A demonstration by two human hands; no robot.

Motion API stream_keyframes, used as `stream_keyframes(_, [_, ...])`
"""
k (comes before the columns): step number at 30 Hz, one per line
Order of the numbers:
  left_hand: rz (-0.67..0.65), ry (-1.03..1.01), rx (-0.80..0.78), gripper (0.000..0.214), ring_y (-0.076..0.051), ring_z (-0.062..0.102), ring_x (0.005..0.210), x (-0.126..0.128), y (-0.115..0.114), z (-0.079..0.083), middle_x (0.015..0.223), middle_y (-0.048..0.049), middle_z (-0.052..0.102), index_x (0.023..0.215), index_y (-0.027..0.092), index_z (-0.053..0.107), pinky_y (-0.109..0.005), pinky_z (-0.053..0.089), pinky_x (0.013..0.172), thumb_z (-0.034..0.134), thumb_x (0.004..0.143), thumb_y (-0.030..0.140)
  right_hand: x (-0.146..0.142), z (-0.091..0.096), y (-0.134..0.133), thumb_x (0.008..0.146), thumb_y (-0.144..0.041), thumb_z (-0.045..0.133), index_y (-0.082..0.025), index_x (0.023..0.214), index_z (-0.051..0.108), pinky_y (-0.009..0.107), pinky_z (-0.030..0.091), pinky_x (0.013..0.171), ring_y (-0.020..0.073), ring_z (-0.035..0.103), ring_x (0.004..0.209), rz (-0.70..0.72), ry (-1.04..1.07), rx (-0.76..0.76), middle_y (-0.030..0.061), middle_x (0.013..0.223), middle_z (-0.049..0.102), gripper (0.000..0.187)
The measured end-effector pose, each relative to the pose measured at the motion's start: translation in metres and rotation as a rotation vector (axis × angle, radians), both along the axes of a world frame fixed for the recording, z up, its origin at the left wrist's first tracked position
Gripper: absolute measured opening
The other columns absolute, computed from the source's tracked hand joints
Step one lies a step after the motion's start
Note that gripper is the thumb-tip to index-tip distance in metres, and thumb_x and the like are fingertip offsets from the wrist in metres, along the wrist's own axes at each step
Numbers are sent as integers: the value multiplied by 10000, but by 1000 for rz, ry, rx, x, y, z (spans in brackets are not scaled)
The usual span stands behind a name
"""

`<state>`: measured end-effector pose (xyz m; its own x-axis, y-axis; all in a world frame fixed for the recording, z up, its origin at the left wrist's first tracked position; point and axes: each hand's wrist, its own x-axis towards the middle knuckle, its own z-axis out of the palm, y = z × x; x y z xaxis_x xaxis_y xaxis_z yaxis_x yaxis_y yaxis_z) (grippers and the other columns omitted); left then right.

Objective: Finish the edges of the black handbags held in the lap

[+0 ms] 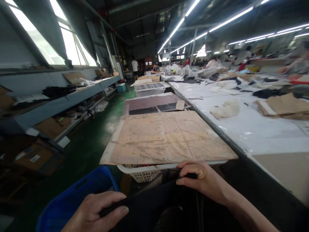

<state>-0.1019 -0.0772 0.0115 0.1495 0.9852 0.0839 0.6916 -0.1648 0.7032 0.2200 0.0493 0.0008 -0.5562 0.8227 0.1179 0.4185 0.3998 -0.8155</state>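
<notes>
Low in the view, both hands grip the edge of a black bag-like fabric piece (154, 199), which has a dark mesh patch on it. My left hand (98, 209) is closed around the edge at the left, thumb on the near side. At the right, my right hand (198, 175) pinches the same edge higher up, its fingers curled over the far side. The lower part of the piece runs out of view and is too dark to make out. Just beyond it stands a white plastic basket (145, 174) with a stained, tan-covered board (166, 138) on top.
A blue crate (79, 199) stands at lower left. Along the right runs a long white worktable (260, 132) with fabric scraps and a brown stack (287, 104). More covered baskets (154, 101) line the table ahead. Shelving (79, 96) borders the green aisle (103, 125). Several people work farther back.
</notes>
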Motion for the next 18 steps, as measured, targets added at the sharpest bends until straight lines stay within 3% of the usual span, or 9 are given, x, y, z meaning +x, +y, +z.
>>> stream_keyframes(3, [83, -118, -303, 234, -132, 690, 698, 3, 1, 9, 765, 51, 759, 941, 269, 771, -146, 508, 616, 628, 880, 443, -12, -15, 15, 809, -362, 747, -223, 703, 771, 332, 512, 892, 232, 677, 974, 51, 47, -52, 47, 1058, 718, 177])
stream_keyframes(5, [135, -256, -409, 227, -137, 692, 765, 6, -1, 6, 816, 43, 765, 958, 238, 758, -148, 503, 662, 653, 869, 420, -22, -22, 25, 804, -400, 748, -223, 704, 777, 355, 503, 947, 256, 664, 1041, 97, 85, -84, 63, 1108, 712, 205])
stream_keyframes(12, [353, -435, -374, 159, -134, 664, 769, 7, -25, -13, 795, 39, 748, 884, 202, 740, -163, 473, 677, 758, 764, 305, -49, -28, 39, 823, -425, 690, -213, 719, 741, 362, 522, 893, 259, 685, 984, 114, 14, -63, 77, 1060, 734, 242])
stream_keyframes(18, [448, -488, -373, 260, -147, 643, 773, 12, -35, -18, 824, 9, 725, 921, 200, 744, -189, 478, 680, 722, 793, 425, -58, -32, 32, 832, -420, 648, -209, 624, 645, 339, 517, 822, 236, 688, 888, 7, 21, 37, 62, 963, 731, 296])
